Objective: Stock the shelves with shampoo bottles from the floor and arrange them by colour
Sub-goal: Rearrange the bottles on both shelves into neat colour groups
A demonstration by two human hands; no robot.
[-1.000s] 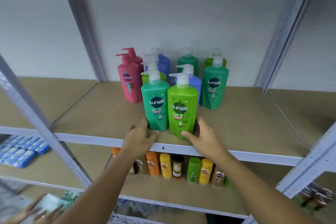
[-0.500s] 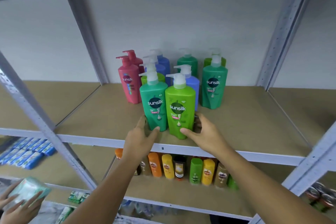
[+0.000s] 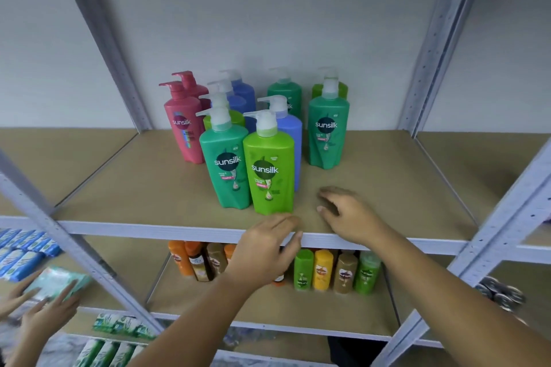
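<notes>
Pump shampoo bottles stand in a cluster on the brown shelf (image 3: 387,188). At the front are a teal-green bottle (image 3: 225,167) and a lime-green bottle (image 3: 270,170), touching side by side. Behind them stand a blue bottle (image 3: 290,134), two pink bottles (image 3: 182,125) on the left, more blue ones (image 3: 243,92), and a teal-green bottle (image 3: 328,131) on the right. My left hand (image 3: 265,247) hovers at the shelf's front edge just below the lime bottle, fingers apart, holding nothing. My right hand (image 3: 348,214) rests over the shelf right of the lime bottle, fingers loosely spread, empty.
Small orange, yellow, brown and green bottles (image 3: 322,271) line the lower shelf. Grey metal uprights (image 3: 507,232) frame the bay on both sides. Another person's hands (image 3: 38,304) hold a pale green packet at the lower left, near blue packets (image 3: 21,250).
Both hands have let go of the two front green bottles and drawn back. My left hand dropped to the shelf edge; my right hand moved off to the right.
</notes>
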